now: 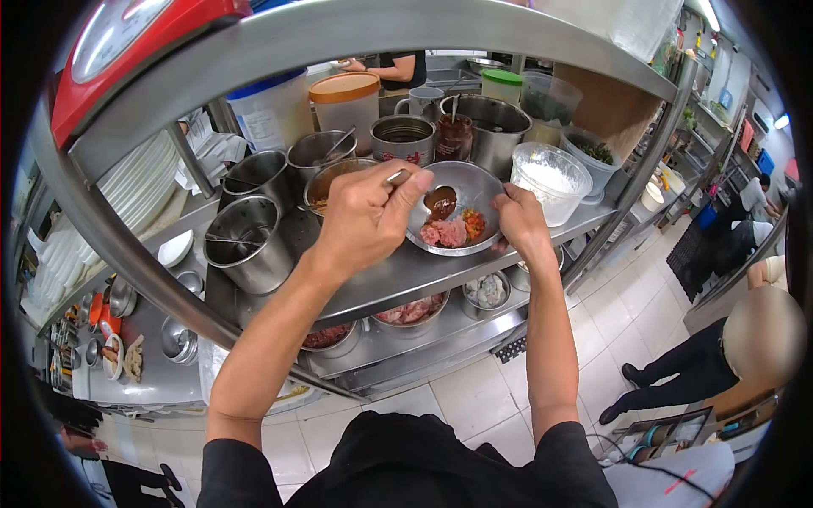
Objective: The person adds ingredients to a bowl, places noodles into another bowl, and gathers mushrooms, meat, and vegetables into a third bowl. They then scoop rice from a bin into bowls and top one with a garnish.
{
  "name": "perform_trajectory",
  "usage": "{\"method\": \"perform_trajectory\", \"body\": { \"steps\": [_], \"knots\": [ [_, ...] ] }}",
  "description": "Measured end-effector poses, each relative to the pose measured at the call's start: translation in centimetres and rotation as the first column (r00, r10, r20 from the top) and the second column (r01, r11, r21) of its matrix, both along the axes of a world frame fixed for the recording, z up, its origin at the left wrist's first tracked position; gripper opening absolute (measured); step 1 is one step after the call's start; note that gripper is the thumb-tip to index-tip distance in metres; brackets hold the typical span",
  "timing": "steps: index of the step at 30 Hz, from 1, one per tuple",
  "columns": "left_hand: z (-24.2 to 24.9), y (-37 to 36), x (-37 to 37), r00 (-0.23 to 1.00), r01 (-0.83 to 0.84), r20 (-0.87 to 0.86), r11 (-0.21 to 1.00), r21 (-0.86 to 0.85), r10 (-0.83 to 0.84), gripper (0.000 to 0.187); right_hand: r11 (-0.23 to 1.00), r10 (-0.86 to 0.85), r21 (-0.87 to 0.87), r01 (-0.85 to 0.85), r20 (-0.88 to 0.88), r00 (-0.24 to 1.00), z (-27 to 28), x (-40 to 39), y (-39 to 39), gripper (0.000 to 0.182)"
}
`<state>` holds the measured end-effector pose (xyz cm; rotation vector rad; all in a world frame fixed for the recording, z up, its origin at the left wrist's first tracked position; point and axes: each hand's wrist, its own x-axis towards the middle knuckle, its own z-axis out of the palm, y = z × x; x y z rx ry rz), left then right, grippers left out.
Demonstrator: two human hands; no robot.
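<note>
My left hand [368, 207] is closed round the handle of a metal spoon [429, 195]. The spoon's bowl carries dark brown sauce and is tilted over a shallow steel bowl [470, 179]. Inside the bowl lie pink minced meat [444, 233] and chopped orange and green vegetables [473, 223]. Gripping the bowl's right rim is my right hand [521, 222]. Just behind the bowl stands a jar of dark red-brown sauce [453, 137] with a utensil in it. A tub of white powder [550, 179] is close to my right hand.
Steel pots [254, 241] and lidded tubs [345, 102] crowd the steel shelf [373, 292]. Bowls of raw meat [412, 310] sit on the level below. A thick metal rail [381, 38] crosses overhead. At the right, a person [703, 360] stands on the tiled floor.
</note>
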<state>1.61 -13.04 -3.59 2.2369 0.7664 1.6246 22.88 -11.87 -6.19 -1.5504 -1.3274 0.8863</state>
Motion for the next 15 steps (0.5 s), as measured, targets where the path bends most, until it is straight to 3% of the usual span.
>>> {"method": "perform_trajectory", "body": {
  "steps": [1, 3, 7, 9, 11, 14, 15],
  "knots": [
    [-0.1, -0.1, -0.1, 1.0, 0.003, -0.015, 1.0, 0.023, -0.003, 0.024, 1.0, -0.001, 0.001, 0.001, 0.006, 1.0, 0.0, -0.1, -0.1, 0.05],
    [-0.1, 0.0, -0.4, 1.0, 0.018, 0.003, 1.0, 0.024, -0.018, 0.023, 0.993, -0.073, 0.097, 0.073, -0.001, 0.997, 0.0, -0.4, -0.3, 0.029],
    [0.2, 0.0, -1.2, 0.999, 0.04, 0.027, 0.999, 0.037, -0.041, 0.02, 0.991, -0.069, 0.115, 0.062, 0.055, 0.996, 0.6, -0.5, -0.2, 0.029],
    [0.0, 0.0, -1.2, 0.999, 0.027, 0.039, 0.996, 0.086, -0.03, 0.02, 0.999, -0.016, 0.033, 0.013, 0.082, 0.997, 1.0, -0.5, -0.2, 0.051],
    [-0.2, 0.0, -1.5, 0.999, 0.013, 0.046, 0.99, 0.138, -0.02, 0.021, 0.999, -0.022, 0.037, 0.019, 0.088, 0.996, 1.3, -0.8, -0.6, 0.051],
    [0.2, -0.1, -1.9, 0.978, 0.014, 0.21, 0.999, 0.03, -0.02, 0.026, 0.996, -0.056, 0.077, 0.049, 0.085, 0.995, 1.3, -0.7, -0.6, 0.045],
    [1.1, -0.6, -2.1, 0.919, 0.061, 0.393, 0.98, -0.19, 0.019, 0.025, 0.991, -0.081, 0.111, 0.073, 0.072, 0.994, 1.2, -0.6, -0.5, 0.04]
  ]
}}
